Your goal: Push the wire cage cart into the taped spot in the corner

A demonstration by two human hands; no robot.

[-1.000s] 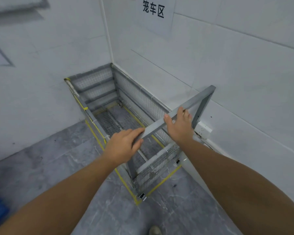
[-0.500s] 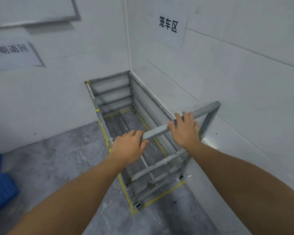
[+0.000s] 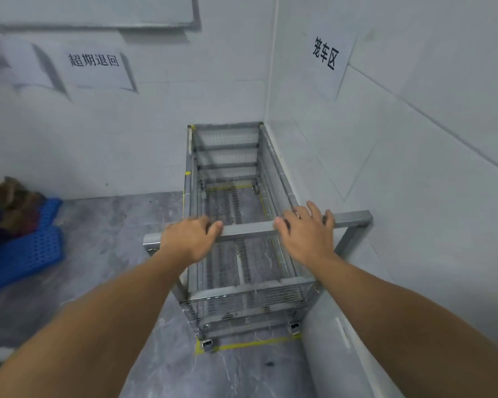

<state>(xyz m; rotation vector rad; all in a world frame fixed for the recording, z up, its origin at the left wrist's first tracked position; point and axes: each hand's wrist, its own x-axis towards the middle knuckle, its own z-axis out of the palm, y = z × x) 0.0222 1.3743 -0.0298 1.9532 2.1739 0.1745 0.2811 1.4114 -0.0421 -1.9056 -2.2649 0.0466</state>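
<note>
Grey floor (image 3: 112,225), white walls (image 3: 414,196). Left hand (image 3: 190,239): fingers curled over handle (image 3: 247,229). Right hand (image 3: 308,234): fingers spread, nearly straight, lying on handle. Cart (image 3: 227,156): grey wire mesh on castors, inside yellow tape (image 3: 256,344), far end in the room's corner. Blue crate (image 3: 26,248) at floor's left edge.

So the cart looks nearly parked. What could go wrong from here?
1. The near-left wheel sits on the corner of the yellow tape, so the wire cage cart may end slightly outside its spot.
2. The handle bar ends close to the right wall; another shove could scrape it.
3. The right hand lies flat while only the left hand grips; on wheels, the cart might roll back.
</note>
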